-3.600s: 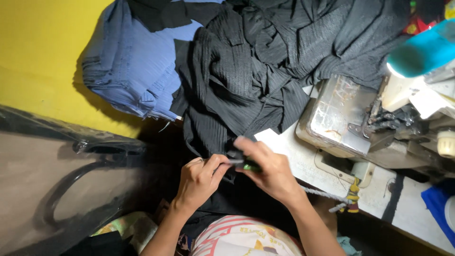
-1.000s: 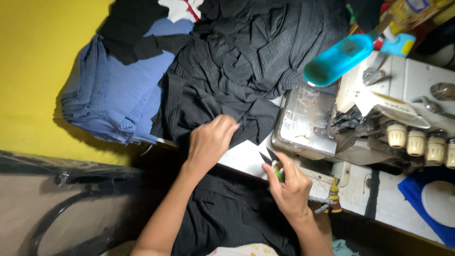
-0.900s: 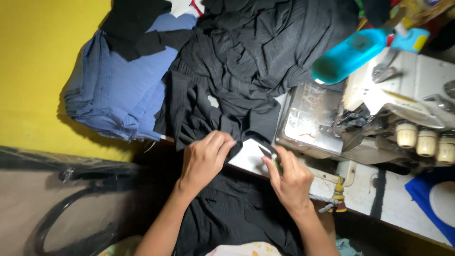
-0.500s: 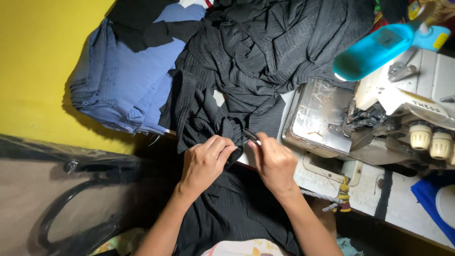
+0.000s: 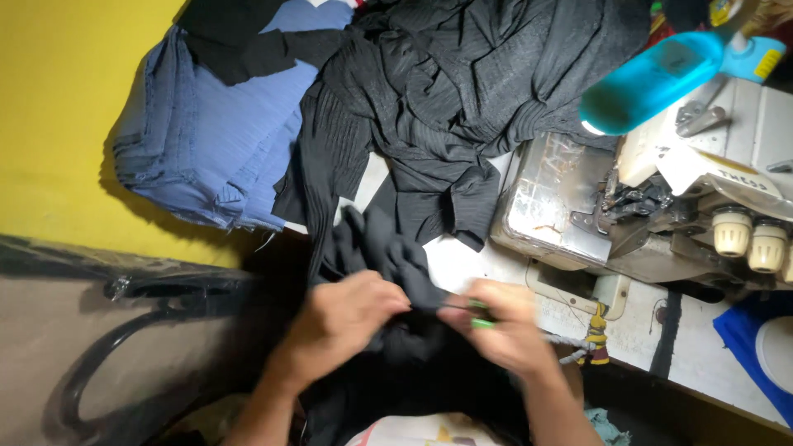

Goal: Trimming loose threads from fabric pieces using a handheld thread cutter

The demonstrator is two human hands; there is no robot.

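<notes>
The left hand is closed around a bunch of black cloth and pinches it tight, which looks like a way to keep the cloth pulled flat. The right hand is also closed, and it grips small snips with green handles. The picture is blurry here, so I cannot tell if the blades are open or shut. The snips lie mostly sideways, with the thin tips pointing left at the left hand and the green end tucked in the right hand. The tips sit right at the cloth between the two hands, so the hands are close together, maybe to reach a small spot. The black cloth runs up and away from the person, from the lap to a big black heap at the back of the white table. A sewing machine stands to the right, near the right hand. A teal bottle lies on top of it. A stack of folded blue cloth sits to the left, by the yellow wall.
</notes>
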